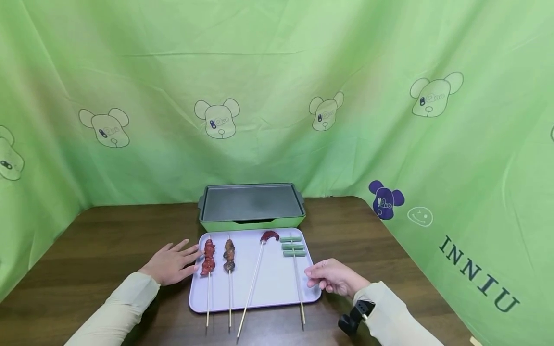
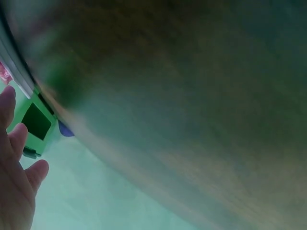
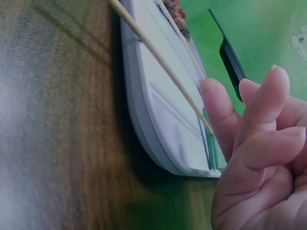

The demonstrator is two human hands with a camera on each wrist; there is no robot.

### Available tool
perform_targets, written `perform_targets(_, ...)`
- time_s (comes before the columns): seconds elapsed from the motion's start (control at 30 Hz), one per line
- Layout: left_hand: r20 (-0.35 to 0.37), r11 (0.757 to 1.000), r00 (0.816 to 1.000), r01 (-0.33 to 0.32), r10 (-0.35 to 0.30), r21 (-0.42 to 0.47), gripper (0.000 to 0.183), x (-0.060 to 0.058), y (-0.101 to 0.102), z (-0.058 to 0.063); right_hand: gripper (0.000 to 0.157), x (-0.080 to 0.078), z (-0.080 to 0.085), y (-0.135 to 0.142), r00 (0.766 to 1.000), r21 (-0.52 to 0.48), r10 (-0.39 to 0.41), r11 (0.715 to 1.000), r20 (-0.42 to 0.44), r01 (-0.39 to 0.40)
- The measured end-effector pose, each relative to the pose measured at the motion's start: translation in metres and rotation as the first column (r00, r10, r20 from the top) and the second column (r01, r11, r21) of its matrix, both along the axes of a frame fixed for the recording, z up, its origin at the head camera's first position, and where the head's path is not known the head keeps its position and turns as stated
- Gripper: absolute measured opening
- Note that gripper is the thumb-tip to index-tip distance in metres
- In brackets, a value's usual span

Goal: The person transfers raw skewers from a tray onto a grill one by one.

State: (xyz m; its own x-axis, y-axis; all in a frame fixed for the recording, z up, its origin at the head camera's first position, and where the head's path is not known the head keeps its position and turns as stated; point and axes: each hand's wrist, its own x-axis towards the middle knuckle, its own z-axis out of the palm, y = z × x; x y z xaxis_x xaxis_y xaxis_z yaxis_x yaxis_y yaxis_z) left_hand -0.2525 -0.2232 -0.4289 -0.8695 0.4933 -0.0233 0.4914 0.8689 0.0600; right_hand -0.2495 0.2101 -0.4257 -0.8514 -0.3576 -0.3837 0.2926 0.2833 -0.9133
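A pale lilac tray (image 1: pixel 277 288) holds several skewers side by side. From the left come a skewer of glossy red meat pieces (image 1: pixel 208 257), one of brown pieces (image 1: pixel 229 254), one with a curled dark red piece (image 1: pixel 270 235) and one with green stalk pieces (image 1: pixel 293 247). My left hand (image 1: pixel 173 263) lies at the tray's left rim, fingers spread, tips close to the red meat skewer. Beside the right rim is my right hand (image 1: pixel 335 278), its fingers loosely bent and nothing between them. The right wrist view shows these fingers (image 3: pixel 220 108) near the green stalk skewer.
Behind the tray stands a green grill with a flat dark plate (image 1: pixel 253 203). The skewers' bare stick ends reach past the tray's front edge onto the brown wooden table (image 1: pixel 130 226). A green printed curtain (image 1: pixel 268 163) hangs at the back and sides.
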Motion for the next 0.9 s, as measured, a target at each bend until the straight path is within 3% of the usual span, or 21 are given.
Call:
perform_targets(0.6, 0.022, 0.998, 1.0, -0.009, 0.01, -0.059, 0.055, -0.004, -0.002, -0.005, 0.01, 0.005, -0.004, -0.011, 1.0, 0.091, 0.026, 0.996, 0.005, -0.026)
perform_targets(0.9, 0.027, 0.997, 1.0, -0.007, 0.009, -0.072, 0.055, -0.006, 0.001, -0.003, 0.017, 0.019, -0.004, -0.009, 0.981, 0.154, 0.178, 0.97, 0.079, -0.188)
